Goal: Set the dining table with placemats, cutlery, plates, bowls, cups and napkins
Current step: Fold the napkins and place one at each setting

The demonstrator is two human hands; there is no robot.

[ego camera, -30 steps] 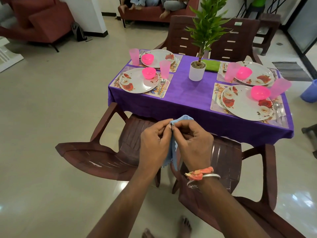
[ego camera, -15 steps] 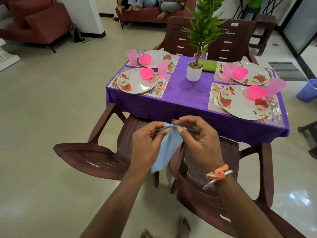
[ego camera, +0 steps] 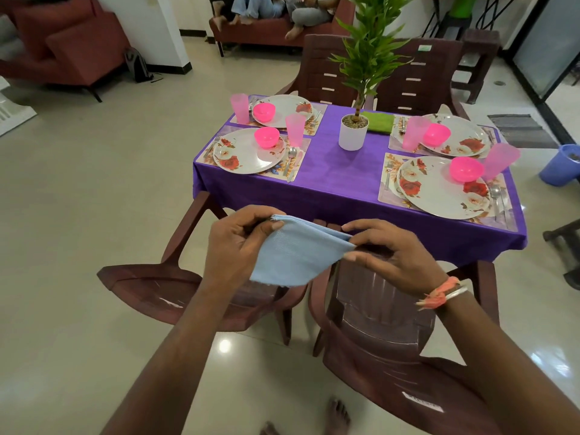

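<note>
I hold a light blue napkin (ego camera: 295,255) stretched between both hands above two brown chairs, short of the table's near edge. My left hand (ego camera: 238,243) pinches its left corner and my right hand (ego camera: 389,255) pinches the right corner. The table under a purple cloth (ego camera: 339,180) carries several floral placemats, each with a floral plate (ego camera: 248,153), a pink bowl (ego camera: 266,136), a pink cup (ego camera: 295,129) and cutlery (ego camera: 290,160). A folded green napkin (ego camera: 378,121) lies behind the white plant pot (ego camera: 353,133).
Two brown plastic chairs (ego camera: 386,343) stand between me and the table, two more at its far side. A blue bucket (ego camera: 561,164) sits on the floor at the right. People sit on a red sofa (ego camera: 273,29) beyond. My bare feet show at the bottom.
The napkin was bunched between both hands held close together. My hands have moved apart and the cloth is now spread wide between them.
</note>
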